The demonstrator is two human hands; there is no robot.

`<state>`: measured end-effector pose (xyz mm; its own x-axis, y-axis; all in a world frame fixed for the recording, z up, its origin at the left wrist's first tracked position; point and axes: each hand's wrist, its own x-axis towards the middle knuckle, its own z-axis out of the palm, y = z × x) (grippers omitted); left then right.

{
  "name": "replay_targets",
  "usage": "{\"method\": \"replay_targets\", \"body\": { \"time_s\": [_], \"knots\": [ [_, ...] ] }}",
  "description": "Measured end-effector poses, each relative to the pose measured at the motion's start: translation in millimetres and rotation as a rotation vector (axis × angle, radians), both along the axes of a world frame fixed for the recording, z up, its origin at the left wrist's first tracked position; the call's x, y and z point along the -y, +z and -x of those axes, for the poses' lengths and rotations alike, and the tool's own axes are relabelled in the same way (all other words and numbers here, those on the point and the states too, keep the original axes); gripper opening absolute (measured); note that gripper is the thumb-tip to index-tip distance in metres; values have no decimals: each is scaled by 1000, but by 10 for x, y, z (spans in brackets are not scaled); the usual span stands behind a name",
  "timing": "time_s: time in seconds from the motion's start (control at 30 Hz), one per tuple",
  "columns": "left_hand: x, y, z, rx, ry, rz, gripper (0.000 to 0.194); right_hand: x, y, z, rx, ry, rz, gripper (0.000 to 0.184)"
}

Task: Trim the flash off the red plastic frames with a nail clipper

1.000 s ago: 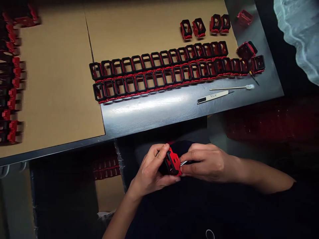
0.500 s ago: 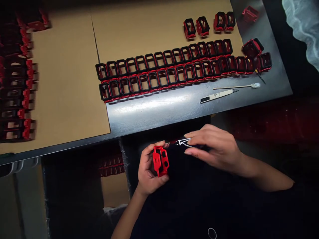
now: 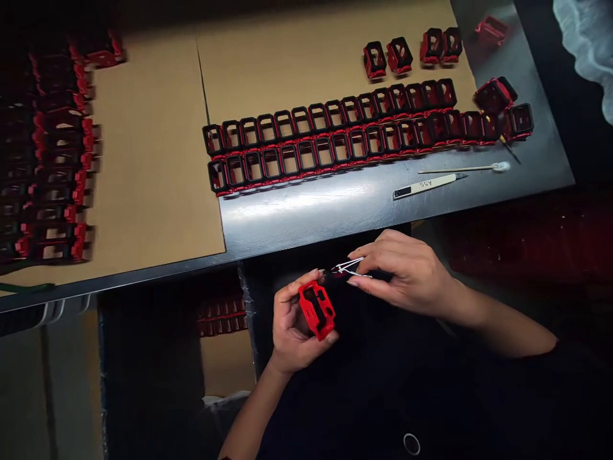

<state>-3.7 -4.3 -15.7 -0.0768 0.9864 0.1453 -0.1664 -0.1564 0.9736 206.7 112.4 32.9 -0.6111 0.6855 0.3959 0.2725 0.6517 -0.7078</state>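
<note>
My left hand (image 3: 292, 338) grips a small red-and-black plastic frame (image 3: 311, 313) by its edges, its red face with cut-out openings turned up towards me. Thumb and fingers clasp opposite ends of it. To the right, my right hand (image 3: 407, 271) pinches small silver nippers (image 3: 353, 263), whose thin handles are spread apart. The tool's dark tip points left, close to the fingertips of my left hand and just above the frame's upper corner. Whether the tip touches anything I cannot tell.
Two long rows of similar frames (image 3: 306, 156) stand on cardboard (image 3: 153, 179) and a metal table (image 3: 287, 220). A white-handled A55 tool (image 3: 428, 185) and a cotton swab (image 3: 460, 169) lie near the table's edge. More frames (image 3: 79, 191) crowd the left side.
The nippers have come away from the frame's side to above its upper right corner. My left hand has turned the frame to show its red face. The camera view has shifted left.
</note>
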Motion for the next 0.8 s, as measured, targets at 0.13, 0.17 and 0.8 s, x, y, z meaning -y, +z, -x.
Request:
{"method": "replay_targets", "body": {
  "time_s": [0.13, 0.17, 0.8],
  "knots": [
    [-17, -23, -6, -48, 34, -62, 71, -209, -213, 46, 86, -89, -145, 14],
    [-22, -28, -8, -68, 49, -85, 71, -289, -310, 66, 116, -131, -187, 14],
    [-41, -88, 51, -254, 89, -157, 81, 112, -92, 346, -85, 339, 1332, 27]
  ]
}}
